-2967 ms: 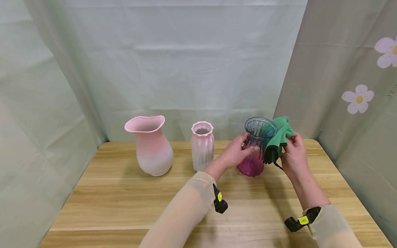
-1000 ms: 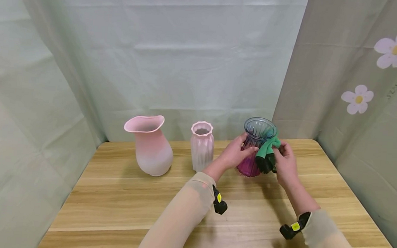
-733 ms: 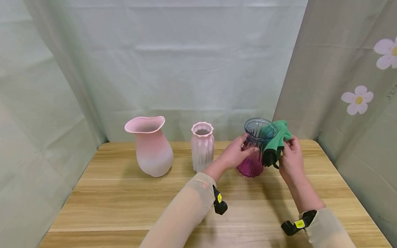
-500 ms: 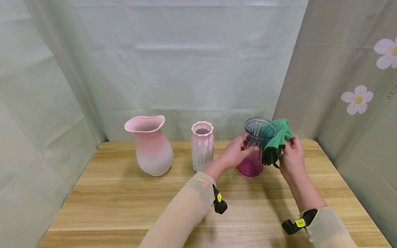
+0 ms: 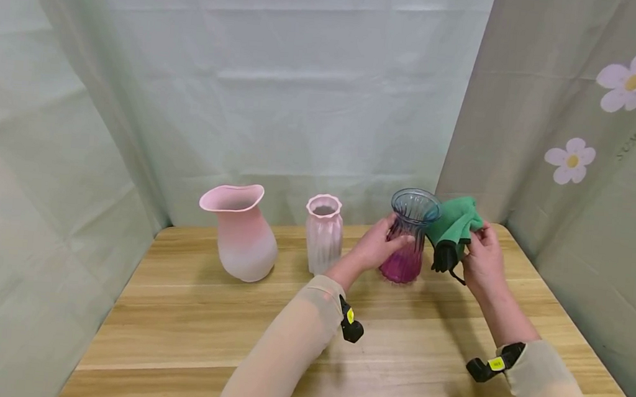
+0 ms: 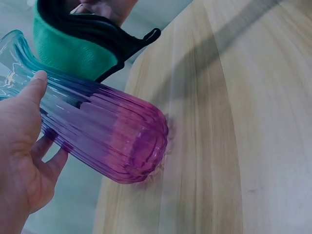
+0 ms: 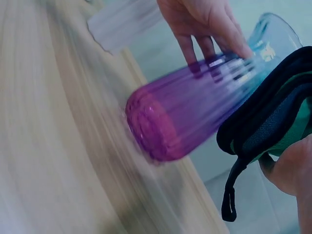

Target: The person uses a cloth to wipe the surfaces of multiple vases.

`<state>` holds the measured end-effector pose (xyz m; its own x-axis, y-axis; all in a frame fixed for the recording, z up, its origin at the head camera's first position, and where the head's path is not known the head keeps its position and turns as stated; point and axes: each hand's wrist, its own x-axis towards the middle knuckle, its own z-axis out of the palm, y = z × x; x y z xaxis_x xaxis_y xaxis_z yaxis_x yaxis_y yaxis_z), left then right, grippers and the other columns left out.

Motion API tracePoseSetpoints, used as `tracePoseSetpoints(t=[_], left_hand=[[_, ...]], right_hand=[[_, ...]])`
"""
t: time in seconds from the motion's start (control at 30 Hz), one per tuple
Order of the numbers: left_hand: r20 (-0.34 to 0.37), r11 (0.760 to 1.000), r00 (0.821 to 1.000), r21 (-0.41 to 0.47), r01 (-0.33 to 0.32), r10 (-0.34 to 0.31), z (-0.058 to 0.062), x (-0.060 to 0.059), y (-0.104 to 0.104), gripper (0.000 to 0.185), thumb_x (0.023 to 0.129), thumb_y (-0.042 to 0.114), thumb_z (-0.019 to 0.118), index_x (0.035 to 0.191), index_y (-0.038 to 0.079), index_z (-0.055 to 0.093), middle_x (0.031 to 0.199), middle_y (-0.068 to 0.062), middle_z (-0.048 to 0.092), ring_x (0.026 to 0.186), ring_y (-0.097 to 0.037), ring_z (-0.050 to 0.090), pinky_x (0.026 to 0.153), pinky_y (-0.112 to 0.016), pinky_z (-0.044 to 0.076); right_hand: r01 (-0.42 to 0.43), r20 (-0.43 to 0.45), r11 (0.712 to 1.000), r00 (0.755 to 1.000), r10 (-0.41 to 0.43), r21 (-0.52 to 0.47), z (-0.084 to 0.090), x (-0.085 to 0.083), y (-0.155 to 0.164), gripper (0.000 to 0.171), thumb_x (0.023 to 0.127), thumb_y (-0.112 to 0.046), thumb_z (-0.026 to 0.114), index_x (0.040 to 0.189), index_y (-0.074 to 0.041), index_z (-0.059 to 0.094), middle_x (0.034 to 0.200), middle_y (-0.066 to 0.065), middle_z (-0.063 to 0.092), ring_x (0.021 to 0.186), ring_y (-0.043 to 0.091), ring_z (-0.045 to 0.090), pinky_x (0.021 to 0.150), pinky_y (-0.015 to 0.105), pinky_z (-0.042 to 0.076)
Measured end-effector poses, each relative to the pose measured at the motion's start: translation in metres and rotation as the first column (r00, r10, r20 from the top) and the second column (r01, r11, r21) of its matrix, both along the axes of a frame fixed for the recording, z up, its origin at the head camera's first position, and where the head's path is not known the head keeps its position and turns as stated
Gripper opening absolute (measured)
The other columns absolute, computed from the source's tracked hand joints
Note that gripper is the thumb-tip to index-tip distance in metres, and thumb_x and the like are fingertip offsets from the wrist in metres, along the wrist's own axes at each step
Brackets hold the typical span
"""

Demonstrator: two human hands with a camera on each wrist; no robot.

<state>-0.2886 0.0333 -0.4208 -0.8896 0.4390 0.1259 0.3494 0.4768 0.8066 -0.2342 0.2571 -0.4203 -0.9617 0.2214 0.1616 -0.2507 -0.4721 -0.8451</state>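
Note:
A ribbed glass vase (image 5: 403, 261), blue at the rim and magenta at the base, stands upright at the back right of the table. My left hand (image 5: 375, 245) holds it from the left, thumb and fingers on either side of its body, as the left wrist view shows. To the right of the vase, my right hand (image 5: 484, 258) grips a bunched green cloth (image 5: 456, 219) with black edging and a hanging loop. In the right wrist view the cloth (image 7: 273, 112) overlaps the vase's upper part; whether they touch I cannot tell.
A pink-and-white vase (image 5: 247, 243) with a flared mouth stands at the left on the wooden table (image 5: 184, 325). Between it and my left hand is a slim pale pink fluted vase (image 5: 324, 239). A light curtain (image 5: 303, 97) hangs right behind the table.
My right hand drew the cloth down and in along the vase side, then back up, and now has moved right, slightly away from the vase. The left hand stays put.

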Motion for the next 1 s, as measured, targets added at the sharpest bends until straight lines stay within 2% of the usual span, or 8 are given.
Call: tracePoseSetpoints(t=[0.2, 0.27, 0.33, 0.4, 0.5, 0.63, 0.9, 1.0], left_hand=[[-0.029, 0.998, 1.000, 0.063, 0.005, -0.003, -0.001, 0.004, 0.004, 0.075, 0.100, 0.042, 0.066, 0.158, 0.008, 0.035, 0.149, -0.013, 0.053, 0.137, -0.025, 0.050, 0.113, -0.040, 0.040], [-0.042, 0.994, 0.999, 0.107, -0.021, 0.025, 0.001, 0.006, 0.008, 0.071, 0.096, 0.040, 0.070, 0.153, 0.008, 0.042, 0.143, -0.012, 0.057, 0.132, -0.024, 0.054, 0.111, -0.039, 0.043], [-0.036, 0.988, 0.995, 0.126, -0.091, 0.096, 0.003, 0.011, 0.014, 0.075, 0.092, 0.042, 0.075, 0.151, 0.008, 0.043, 0.141, -0.012, 0.056, 0.130, -0.024, 0.054, 0.109, -0.040, 0.044], [-0.021, 0.975, 0.981, 0.115, -0.188, 0.191, 0.004, 0.015, 0.021, 0.085, 0.086, 0.048, 0.080, 0.151, 0.009, 0.040, 0.142, -0.011, 0.052, 0.130, -0.024, 0.052, 0.108, -0.041, 0.045], [0.005, 0.941, 0.943, 0.073, -0.331, 0.332, 0.006, 0.021, 0.030, 0.098, 0.080, 0.055, 0.084, 0.152, 0.011, 0.035, 0.143, -0.010, 0.045, 0.130, -0.024, 0.047, 0.106, -0.043, 0.046], [-0.015, 0.908, 0.908, 0.040, -0.418, 0.418, 0.007, 0.024, 0.038, 0.095, 0.079, 0.055, 0.085, 0.148, 0.012, 0.036, 0.139, -0.009, 0.045, 0.128, -0.025, 0.046, 0.103, -0.042, 0.047], [-0.013, 0.900, 0.901, 0.049, -0.432, 0.433, 0.010, 0.028, 0.038, 0.087, 0.083, 0.050, 0.084, 0.146, 0.012, 0.038, 0.138, -0.008, 0.046, 0.128, -0.024, 0.046, 0.103, -0.041, 0.047], [-0.010, 0.917, 0.919, 0.070, -0.392, 0.393, 0.008, 0.025, 0.036, 0.083, 0.084, 0.047, 0.084, 0.145, 0.011, 0.040, 0.138, -0.008, 0.048, 0.129, -0.023, 0.047, 0.105, -0.041, 0.046]], right_hand=[[-0.002, -0.017, 1.000, 1.000, 0.002, -0.003, -0.004, 0.007, 0.017, 0.009, 0.104, -0.007, 0.059, 0.109, -0.014, 0.057, 0.106, -0.006, 0.068, 0.098, 0.007, 0.063, 0.078, 0.026, 0.052], [-0.015, -0.031, 1.000, 0.999, 0.015, -0.015, -0.005, 0.008, 0.020, 0.009, 0.104, -0.006, 0.059, 0.108, -0.014, 0.058, 0.106, -0.005, 0.068, 0.097, 0.008, 0.063, 0.077, 0.027, 0.053], [-0.015, -0.037, 1.000, 0.999, 0.014, -0.008, -0.006, 0.009, 0.022, 0.009, 0.104, -0.006, 0.059, 0.107, -0.014, 0.059, 0.106, -0.006, 0.069, 0.096, 0.008, 0.063, 0.077, 0.027, 0.052], [-0.013, -0.037, 1.000, 0.999, 0.013, -0.008, -0.007, 0.010, 0.023, 0.009, 0.104, -0.006, 0.059, 0.106, -0.015, 0.059, 0.104, -0.006, 0.069, 0.095, 0.008, 0.062, 0.076, 0.028, 0.051], [-0.011, -0.030, 1.000, 0.999, 0.011, -0.009, -0.008, 0.010, 0.022, 0.009, 0.104, -0.006, 0.059, 0.104, -0.015, 0.059, 0.103, -0.006, 0.069, 0.093, 0.007, 0.062, 0.077, 0.028, 0.050], [-0.005, -0.017, 1.000, 1.000, 0.005, -0.017, -0.010, 0.009, 0.020, 0.009, 0.103, -0.007, 0.060, 0.104, -0.015, 0.060, 0.103, -0.006, 0.069, 0.093, 0.007, 0.063, 0.077, 0.028, 0.050], [0.013, 0.013, 1.000, 1.000, -0.013, 0.002, -0.011, 0.009, 0.017, 0.013, 0.104, -0.005, 0.058, 0.110, -0.017, 0.059, 0.104, -0.008, 0.067, 0.096, 0.006, 0.062, 0.083, 0.030, 0.046], [0.015, 0.013, 1.000, 1.000, -0.015, 0.017, -0.012, 0.010, 0.018, 0.013, 0.104, -0.006, 0.058, 0.111, -0.017, 0.058, 0.105, -0.008, 0.066, 0.096, 0.006, 0.061, 0.083, 0.030, 0.046]])
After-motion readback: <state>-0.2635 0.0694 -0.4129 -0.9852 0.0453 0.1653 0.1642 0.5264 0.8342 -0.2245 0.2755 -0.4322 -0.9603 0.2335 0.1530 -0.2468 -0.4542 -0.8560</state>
